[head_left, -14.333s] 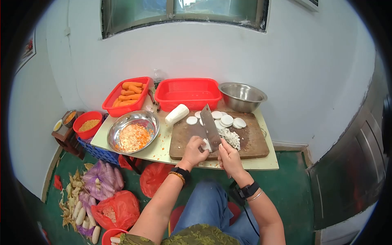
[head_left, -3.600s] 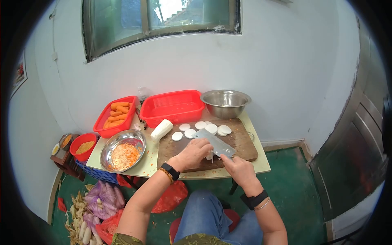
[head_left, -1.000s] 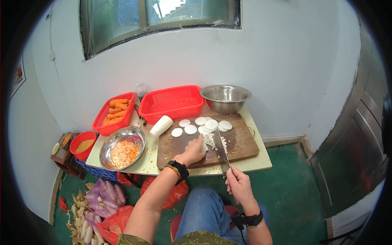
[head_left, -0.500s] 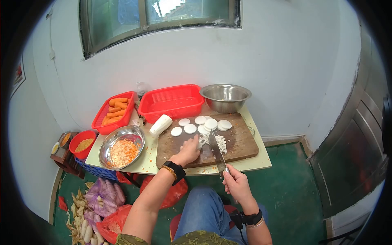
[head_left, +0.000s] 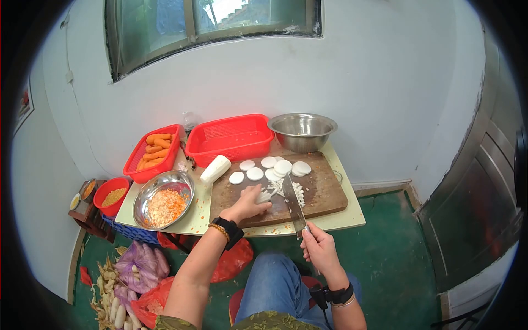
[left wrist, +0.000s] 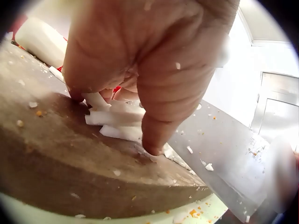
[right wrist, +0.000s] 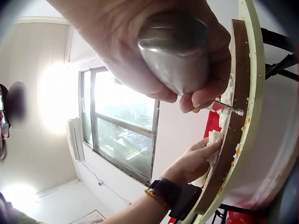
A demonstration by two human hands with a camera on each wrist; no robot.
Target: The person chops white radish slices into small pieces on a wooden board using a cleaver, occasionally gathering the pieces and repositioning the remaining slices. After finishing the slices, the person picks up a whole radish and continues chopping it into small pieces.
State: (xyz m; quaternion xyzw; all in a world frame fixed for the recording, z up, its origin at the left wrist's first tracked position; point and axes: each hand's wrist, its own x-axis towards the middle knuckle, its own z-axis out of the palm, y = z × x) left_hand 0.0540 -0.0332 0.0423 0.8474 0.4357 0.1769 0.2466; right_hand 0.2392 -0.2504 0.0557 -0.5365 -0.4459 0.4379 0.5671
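Observation:
On the brown chopping board, my left hand curls its fingers and thumb round white radish strips. My right hand grips the handle of a cleaver, whose blade stands on edge just right of the strips. Small white chopped pieces lie beyond the blade. Round white slices, some stacked, lie across the back of the board. A peeled radish piece rests at the board's left edge. In the right wrist view the cleaver's metal handle fills the palm.
Left of the board stands a steel bowl of chopped orange and white bits. Behind are a red basket of carrots, an empty-looking red basket and a steel basin. Bags and radishes lie on the floor.
In the last second my left hand has moved left, away from the blade, and now holds strips. The cleaver has shifted slightly left. Earlier, the blade lay tilted flat over the board.

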